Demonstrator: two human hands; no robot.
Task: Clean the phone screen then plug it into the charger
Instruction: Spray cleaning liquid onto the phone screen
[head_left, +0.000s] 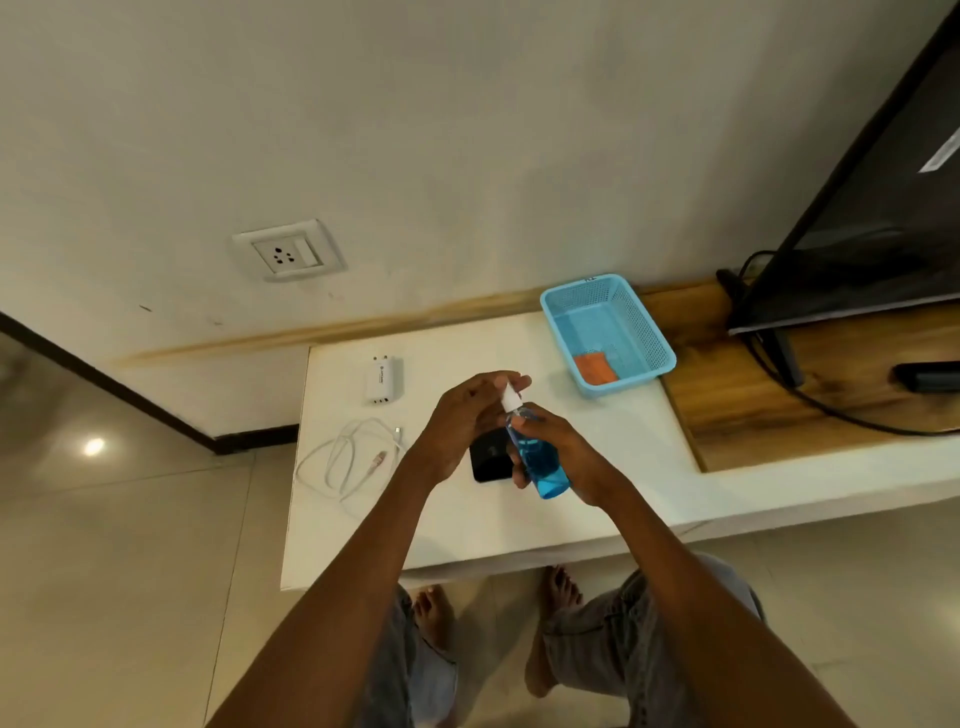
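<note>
A black phone (488, 460) lies flat on the white counter (597, 467), mostly hidden under my hands. My right hand (558, 447) grips a clear spray bottle of blue liquid (540, 462), tilted above the phone. My left hand (460, 421) closes its fingers around the bottle's white nozzle cap (510, 397). A white charger adapter (383, 379) lies on the counter to the left. A coiled white cable (348, 457) rests in front of it. An orange cloth (595, 368) sits inside a blue basket (644, 322).
A wall socket (288, 250) is on the wall above and left of the counter. A TV (872, 208) on a stand occupies the wooden section (753, 395) at right, with black cables and a dark remote (927, 376). Tiled floor lies left of the counter.
</note>
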